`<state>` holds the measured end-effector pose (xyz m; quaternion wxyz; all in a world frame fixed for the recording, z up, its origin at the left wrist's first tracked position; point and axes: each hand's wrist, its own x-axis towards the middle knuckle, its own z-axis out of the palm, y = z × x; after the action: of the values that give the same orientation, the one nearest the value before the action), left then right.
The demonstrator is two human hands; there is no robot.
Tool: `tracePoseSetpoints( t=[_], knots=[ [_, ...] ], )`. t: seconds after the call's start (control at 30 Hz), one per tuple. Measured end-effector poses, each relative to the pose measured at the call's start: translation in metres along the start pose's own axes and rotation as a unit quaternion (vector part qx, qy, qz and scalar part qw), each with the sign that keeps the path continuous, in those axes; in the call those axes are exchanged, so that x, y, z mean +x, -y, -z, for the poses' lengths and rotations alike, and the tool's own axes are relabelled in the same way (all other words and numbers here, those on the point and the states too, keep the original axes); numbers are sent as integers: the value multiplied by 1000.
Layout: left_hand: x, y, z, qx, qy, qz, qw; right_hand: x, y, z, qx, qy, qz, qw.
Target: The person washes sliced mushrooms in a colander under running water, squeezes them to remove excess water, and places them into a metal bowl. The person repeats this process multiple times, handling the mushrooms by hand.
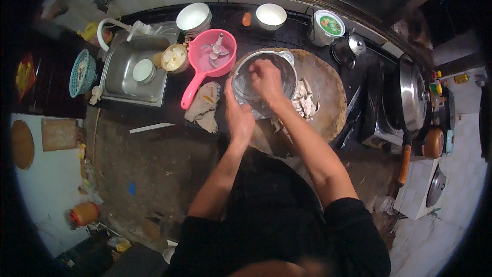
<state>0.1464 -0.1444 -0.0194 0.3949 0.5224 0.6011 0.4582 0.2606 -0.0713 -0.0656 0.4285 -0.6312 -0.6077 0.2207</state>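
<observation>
A clear, round food-processor-type container (286,80) with a handle tab stands over the left part of a round wooden chopping block (326,96). My left hand (240,117) grips its near left side. My right hand (267,80) is inside its mouth, fingers curled; whether they hold anything cannot be told. Pale pieces of what looks like sliced meat (306,100) lie on the block, right of the container. To the left, a pink plastic dipper (195,67) holds a chopping blade (216,52) with a white hub. A crumpled cloth (205,105) lies below the dipper.
A steel sink (128,82) holds a small bowl (144,71). Stacked bowls (194,17), a bowl of peeled garlic (175,58), a white bowl (271,16) and a lidded tub (328,27) stand along the counter. Knives (353,117) lie right of the block, near a stove with a lidded wok (413,92).
</observation>
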Motion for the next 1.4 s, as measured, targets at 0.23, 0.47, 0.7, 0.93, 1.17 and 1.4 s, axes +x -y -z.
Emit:
tracePoseSetpoints(
  t=[0.23, 0.47, 0.7, 0.93, 1.17, 1.4],
  knots=[
    [5, 10, 2, 2, -5, 2, 1000, -12, -7, 10, 90, -88, -112, 986],
    [-3, 6, -1, 6, 25, -27, 999, 7, 0, -3, -151, 68, 67, 984],
    [1, 8, 5, 12, 4, -21, 1000, -29, 23, 68, 69, -33, 123, 989],
    [10, 11, 7, -22, 3, -1, 1000, -106, -30, 101, -251, 57, 98, 961],
    [5, 14, 5, -48, 13, -25, 998, -90, 11, 105, -68, 59, 139, 986],
    [-10, 19, 1, 20, 16, -71, 997, -48, 14, 12, -211, 329, -34, 920]
  ],
)
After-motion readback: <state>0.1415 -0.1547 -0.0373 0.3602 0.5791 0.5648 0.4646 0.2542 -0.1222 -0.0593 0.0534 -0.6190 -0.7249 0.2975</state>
